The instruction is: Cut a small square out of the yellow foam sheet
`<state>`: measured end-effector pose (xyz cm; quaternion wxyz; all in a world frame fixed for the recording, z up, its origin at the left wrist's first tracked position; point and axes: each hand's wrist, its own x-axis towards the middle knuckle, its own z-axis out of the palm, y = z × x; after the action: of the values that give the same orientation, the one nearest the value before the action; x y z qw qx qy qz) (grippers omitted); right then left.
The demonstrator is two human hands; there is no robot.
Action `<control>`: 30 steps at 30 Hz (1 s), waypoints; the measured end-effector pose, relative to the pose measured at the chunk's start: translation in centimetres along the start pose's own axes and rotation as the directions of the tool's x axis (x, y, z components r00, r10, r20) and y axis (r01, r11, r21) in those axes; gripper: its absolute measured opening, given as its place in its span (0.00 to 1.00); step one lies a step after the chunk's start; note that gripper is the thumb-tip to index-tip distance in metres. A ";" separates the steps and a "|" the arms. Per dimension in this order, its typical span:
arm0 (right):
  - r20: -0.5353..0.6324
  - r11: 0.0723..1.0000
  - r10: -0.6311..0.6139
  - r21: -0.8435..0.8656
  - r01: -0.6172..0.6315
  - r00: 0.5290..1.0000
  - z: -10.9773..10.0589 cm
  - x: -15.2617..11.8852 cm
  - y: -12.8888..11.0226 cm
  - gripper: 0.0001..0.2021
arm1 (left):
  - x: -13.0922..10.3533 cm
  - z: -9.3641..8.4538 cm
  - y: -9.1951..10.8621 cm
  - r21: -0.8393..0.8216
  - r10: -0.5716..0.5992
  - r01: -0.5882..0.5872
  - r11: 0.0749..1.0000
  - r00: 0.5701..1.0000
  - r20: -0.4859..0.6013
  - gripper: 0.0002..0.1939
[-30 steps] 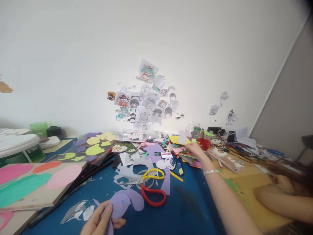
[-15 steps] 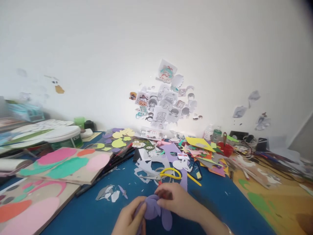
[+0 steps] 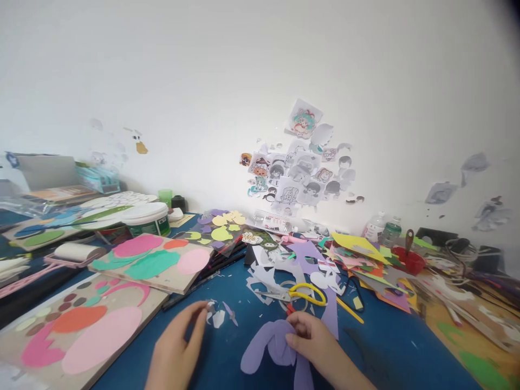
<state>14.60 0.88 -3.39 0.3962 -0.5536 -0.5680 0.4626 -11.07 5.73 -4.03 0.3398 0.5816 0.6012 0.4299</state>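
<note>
A purple paper cut-out [image 3: 280, 342], a rounded piece with two long drooping lobes, hangs from my right hand [image 3: 311, 338], whose thumb and fingers pinch its upper right edge. Over the blue tabletop to the left is my left hand [image 3: 179, 341], its thumb and index fingertips close together at the small white and grey paper scraps [image 3: 218, 318]. Anything between those fingertips is too small to make out. Beyond my right hand lie yellow-handled scissors [image 3: 307, 294] on white paper offcuts [image 3: 266, 276]. A strip of purple paper [image 3: 331, 314] runs beside them.
Boards with coloured paper shapes [image 3: 97, 336] fill the left side, near a white tub [image 3: 145, 216] and a paint roller [image 3: 79, 252]. Coloured sheets [image 3: 361, 246] are piled at right, by a red bowl [image 3: 409, 261]. Drawings [image 3: 304, 173] cover the wall.
My left hand has let go of the purple cut-out and moved left to the scraps. The right hand still holds the cut-out, now with both lobes showing. The view has turned left.
</note>
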 end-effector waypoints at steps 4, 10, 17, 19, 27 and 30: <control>0.003 1.000 0.018 0.012 -0.018 1.000 1.7 0.3 -0.4 0.12 | 0.7 -1.4 -0.3 -0.006 -0.045 0.045 0.999 0.999 0.027 0.26; 0.062 0.997 -0.040 -0.067 0.045 0.997 4.3 1.2 -2.3 0.12 | -1.8 1.2 1.0 -0.093 -0.027 0.071 0.993 0.915 0.403 0.31; 0.120 0.947 -0.136 -0.275 0.165 0.983 5.4 2.9 -3.7 0.12 | -2.9 1.3 1.6 -0.108 -0.055 0.153 0.982 0.790 0.610 0.19; 0.066 0.912 -0.162 -0.372 0.174 0.985 5.8 3.9 -4.0 0.11 | -2.7 0.4 1.2 -0.049 -0.083 0.139 0.989 0.799 0.595 0.16; -0.001 0.790 -0.203 -0.590 0.163 0.979 7.5 5.7 -4.2 0.08 | -1.4 -3.8 -0.7 0.249 -0.144 0.049 0.967 0.914 0.379 0.21; 0.014 0.792 -0.219 -0.582 0.186 0.976 7.4 4.1 -4.0 0.12 | -1.0 -4.7 -1.4 0.207 -0.134 0.065 0.976 0.931 0.339 0.26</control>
<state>6.14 4.47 -1.69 0.2711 -0.5962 -0.7267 0.2073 -15.81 4.28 -3.51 0.4053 0.6477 0.5984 0.2411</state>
